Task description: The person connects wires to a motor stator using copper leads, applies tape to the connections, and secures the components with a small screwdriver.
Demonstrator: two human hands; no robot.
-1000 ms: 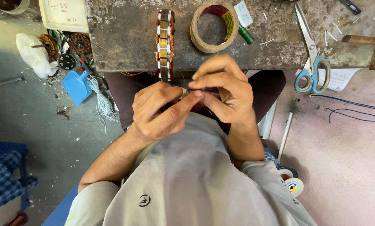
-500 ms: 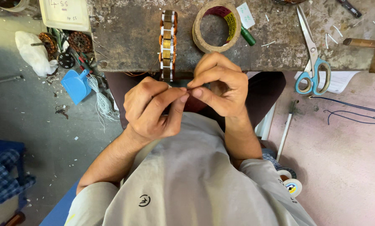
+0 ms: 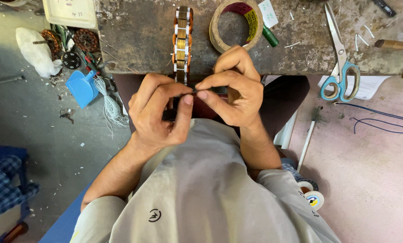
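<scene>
A rough, stained grey workbench [image 3: 134,40] spanned the top of the view, above a grey concrete floor [image 3: 39,130] on the left and a pinkish floor [image 3: 376,180] on the right. The seated person's light grey shirt [image 3: 201,193] filled the lower middle.

On the bench lay a wide roll of brown tape [image 3: 235,23] with a red and yellow inner label, a small white paper tag [image 3: 269,12] just beside it, a green marker [image 3: 269,36], blue-handled scissors [image 3: 340,67], and a wooden handle [image 3: 397,45] at the right edge. A cream tray [image 3: 71,13] bearing handwriting sat at the upper left. On the floor rested a white bag [image 3: 35,51], a blue plastic scoop [image 3: 82,87] and two small tape rolls [image 3: 310,192].

A long wound stator core [image 3: 182,42], with copper coils and white insulators, stood on edge at the bench's near edge.

The left hand [image 3: 158,114] and the right hand [image 3: 235,90] met just below the core, fingers curled and thumbs against forefingers, both pinching a thin dark wire [image 3: 189,93] held level between them.
</scene>
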